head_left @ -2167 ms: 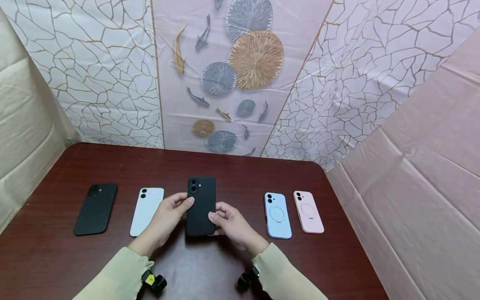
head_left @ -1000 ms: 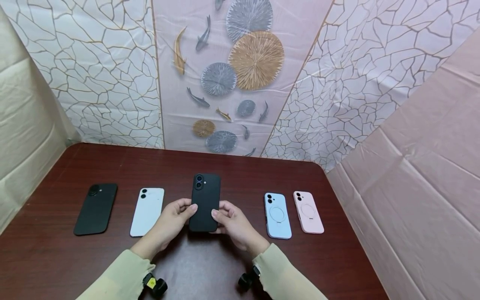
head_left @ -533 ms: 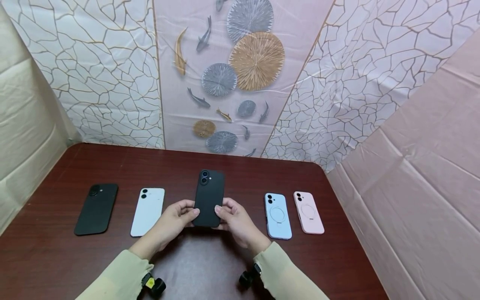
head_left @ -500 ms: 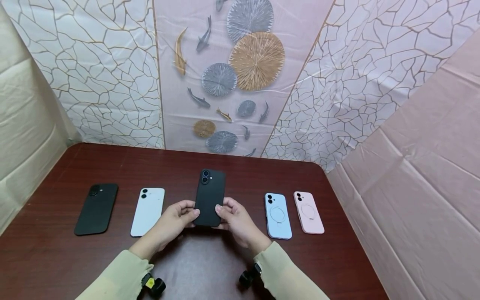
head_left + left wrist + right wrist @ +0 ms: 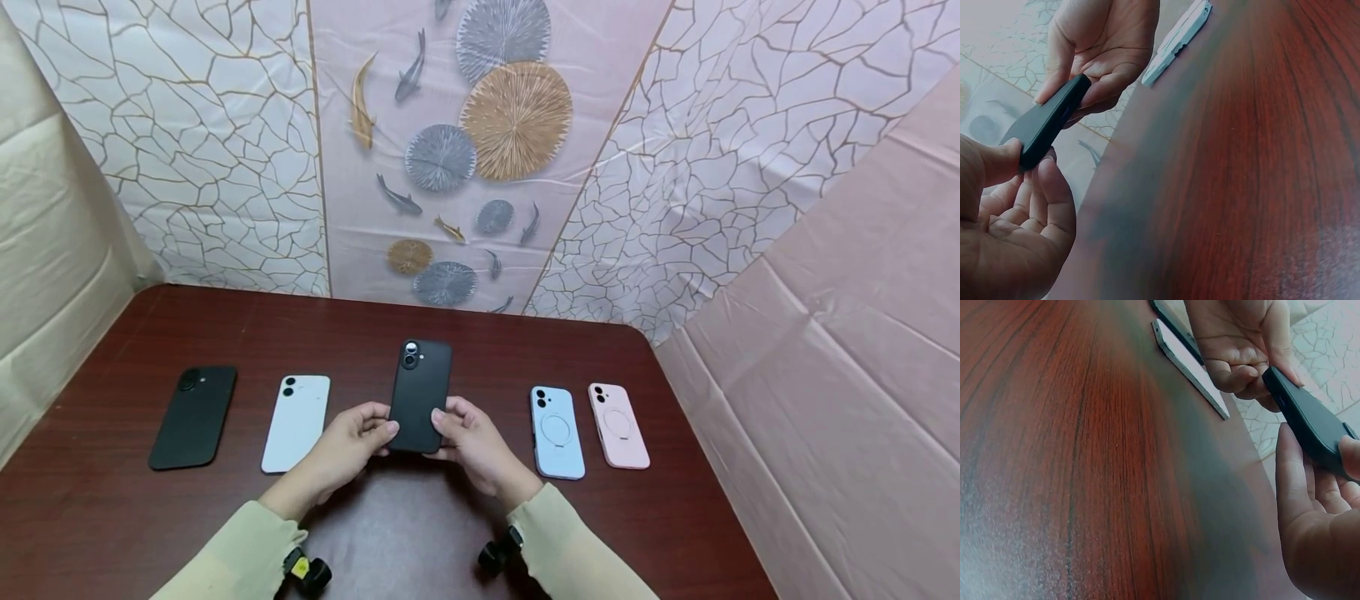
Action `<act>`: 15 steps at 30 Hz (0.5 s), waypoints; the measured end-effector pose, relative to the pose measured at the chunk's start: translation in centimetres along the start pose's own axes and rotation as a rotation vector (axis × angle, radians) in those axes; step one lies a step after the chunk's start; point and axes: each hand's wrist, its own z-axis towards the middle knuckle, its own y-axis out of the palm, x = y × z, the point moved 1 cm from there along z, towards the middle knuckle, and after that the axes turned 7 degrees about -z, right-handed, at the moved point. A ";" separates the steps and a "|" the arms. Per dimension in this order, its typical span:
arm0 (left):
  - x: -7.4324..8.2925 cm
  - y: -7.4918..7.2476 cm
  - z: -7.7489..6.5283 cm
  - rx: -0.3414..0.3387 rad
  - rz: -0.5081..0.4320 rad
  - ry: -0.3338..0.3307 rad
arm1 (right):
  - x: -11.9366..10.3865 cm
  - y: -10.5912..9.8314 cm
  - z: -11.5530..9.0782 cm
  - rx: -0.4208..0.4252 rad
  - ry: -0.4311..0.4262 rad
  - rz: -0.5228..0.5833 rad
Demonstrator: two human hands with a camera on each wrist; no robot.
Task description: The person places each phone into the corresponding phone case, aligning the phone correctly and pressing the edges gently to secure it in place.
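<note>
Both hands hold a black smartphone (image 5: 420,396) by its lower end, raised over the middle of the table. Its back, with two stacked camera lenses, faces up and the top end points away. My left hand (image 5: 341,442) pinches the left edge, thumb on the back and fingers behind. On the opposite edge, my right hand (image 5: 480,454) grips the same way, its thumb resting on the back. The left wrist view shows the smartphone (image 5: 1047,125) tilted, well above the wood; in the right wrist view its bottom edge, with the port, faces the camera.
To the left lie a second black phone (image 5: 192,418) and a white phone (image 5: 296,423). A light blue phone (image 5: 557,432) and a pink phone (image 5: 618,425) lie to the right. Patterned cloth (image 5: 442,158) hangs behind the dark red table (image 5: 405,533).
The hands have carried the black smartphone slightly right and away from the person, and its far end has moved higher in view. Over the last half second it stays almost still.
</note>
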 end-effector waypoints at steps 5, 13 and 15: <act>-0.3 0.0 0.1 0.004 0.014 -0.002 | -0.1 0.0 0.0 0.010 0.014 -0.015; -0.7 0.1 -0.2 -0.049 0.035 -0.013 | 0.2 0.0 0.3 0.144 -0.005 -0.205; -0.9 0.2 -0.1 -0.050 0.041 -0.003 | 0.2 -0.1 0.5 0.163 0.004 -0.230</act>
